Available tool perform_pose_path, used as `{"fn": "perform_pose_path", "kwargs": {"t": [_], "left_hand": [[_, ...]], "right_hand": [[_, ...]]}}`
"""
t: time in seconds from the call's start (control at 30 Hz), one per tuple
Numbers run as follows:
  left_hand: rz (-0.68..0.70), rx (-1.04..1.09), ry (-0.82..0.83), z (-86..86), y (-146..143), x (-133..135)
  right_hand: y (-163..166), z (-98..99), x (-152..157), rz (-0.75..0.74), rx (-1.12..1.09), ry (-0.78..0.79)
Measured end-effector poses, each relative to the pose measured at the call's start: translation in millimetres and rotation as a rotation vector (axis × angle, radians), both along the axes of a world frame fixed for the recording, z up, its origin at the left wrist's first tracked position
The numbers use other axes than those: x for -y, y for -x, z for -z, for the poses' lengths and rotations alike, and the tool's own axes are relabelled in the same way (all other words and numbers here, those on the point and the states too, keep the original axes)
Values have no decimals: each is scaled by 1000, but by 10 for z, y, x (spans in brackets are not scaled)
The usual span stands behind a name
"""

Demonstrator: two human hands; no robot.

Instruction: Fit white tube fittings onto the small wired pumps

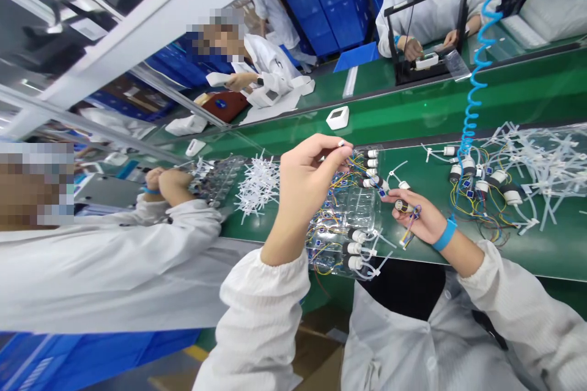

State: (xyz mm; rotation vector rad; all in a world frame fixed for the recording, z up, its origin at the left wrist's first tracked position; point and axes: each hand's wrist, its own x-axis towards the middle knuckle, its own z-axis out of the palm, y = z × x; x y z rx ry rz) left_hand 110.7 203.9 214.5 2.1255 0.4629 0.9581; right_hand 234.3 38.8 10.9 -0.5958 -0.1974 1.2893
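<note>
My left hand (305,180) is raised over the bench, thumb and forefinger pinched on a small white wire connector (341,143). Yellow and blue wires run down from that connector toward my right hand (424,220). Curled fingers of the right hand hold a small wired motor (403,206), its round end facing out and a short wire lead dangling below. At those fingertips is a small blue part (382,192) on the wires. Beneath both hands lies a clear plastic tray (360,204) with several black-and-white motors, coloured wires and short tubes.
Right of me lie a heap of wired motors (488,180) and white tubes with ties (554,162). Another white pile (259,186) lies left. A coiled blue hose (477,67) hangs at right. A white device (338,118) sits on the green belt. Co-workers sit left and opposite.
</note>
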Motion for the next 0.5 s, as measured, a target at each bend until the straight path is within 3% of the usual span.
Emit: {"fn": "perform_pose_path", "kwargs": {"t": [0.2,0.33,0.5], "left_hand": [[202,-16,124,86,-521,209],[274,-59,162,176,-901,216],[323,-231,309,594,-1305,92]], "right_hand": [[-102,38,41,-63,-119,-12],[-154,8,326,-7,-113,23],[-187,-43,787,126,-30,142]]}}
